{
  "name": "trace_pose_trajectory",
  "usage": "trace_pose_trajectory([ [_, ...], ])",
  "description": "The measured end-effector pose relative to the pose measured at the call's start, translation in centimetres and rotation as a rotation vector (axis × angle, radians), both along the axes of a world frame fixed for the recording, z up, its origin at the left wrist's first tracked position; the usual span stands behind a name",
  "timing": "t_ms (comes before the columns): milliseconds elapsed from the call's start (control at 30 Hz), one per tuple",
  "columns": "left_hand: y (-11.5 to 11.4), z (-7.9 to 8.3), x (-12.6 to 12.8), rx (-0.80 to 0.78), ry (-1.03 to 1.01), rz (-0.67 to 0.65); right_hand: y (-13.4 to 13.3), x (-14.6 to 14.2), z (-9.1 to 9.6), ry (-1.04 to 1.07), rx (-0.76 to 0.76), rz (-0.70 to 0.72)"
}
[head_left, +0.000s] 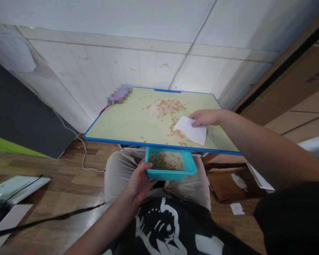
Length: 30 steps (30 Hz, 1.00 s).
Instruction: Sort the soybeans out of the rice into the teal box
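My left hand (141, 179) grips the left side of a teal plastic container (172, 174), thumb over its rim, and keeps it under the table's front edge. Yellow kernels and pale grains (166, 161) lie inside it. Between the thumb and fingers of my right hand (206, 117) is a white card (192, 130), slanted down to the tabletop. Its left edge meets a small heap of yellow kernels and pale grains (174, 131). Farther back on the table spreads a larger mixed pile (166, 107) of the same grains.
The pale yellow tabletop (117, 124) has a blue rim and backs onto a white wall. A blurred-out object (120, 94) lies at its back left corner. An open cardboard box (228, 184) stands on the floor at right. A white cable (83, 156) trails at left.
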<state>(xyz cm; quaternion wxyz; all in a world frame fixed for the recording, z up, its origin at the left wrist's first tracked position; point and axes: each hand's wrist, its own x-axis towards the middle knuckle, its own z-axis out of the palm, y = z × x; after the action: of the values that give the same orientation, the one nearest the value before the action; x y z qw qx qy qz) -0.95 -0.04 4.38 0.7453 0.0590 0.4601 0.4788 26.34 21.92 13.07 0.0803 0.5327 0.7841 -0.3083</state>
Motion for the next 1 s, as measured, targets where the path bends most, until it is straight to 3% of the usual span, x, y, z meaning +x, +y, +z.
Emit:
trace_pose_trajectory([
  [167,0.1,0.2,0.0,0.007,-0.021,-0.011,-0.8,-0.4,0.2,0.137,-0.236,-0.015],
  [267,0.1,0.3,0.0,-0.005,-0.026,-0.009,-1.2,-0.6,0.3,0.173,-0.273,-0.003],
  [1000,0.4,-0.4,-0.1,-0.041,0.018,0.014,-5.6,-2.0,1.3,0.178,-0.062,0.193],
])
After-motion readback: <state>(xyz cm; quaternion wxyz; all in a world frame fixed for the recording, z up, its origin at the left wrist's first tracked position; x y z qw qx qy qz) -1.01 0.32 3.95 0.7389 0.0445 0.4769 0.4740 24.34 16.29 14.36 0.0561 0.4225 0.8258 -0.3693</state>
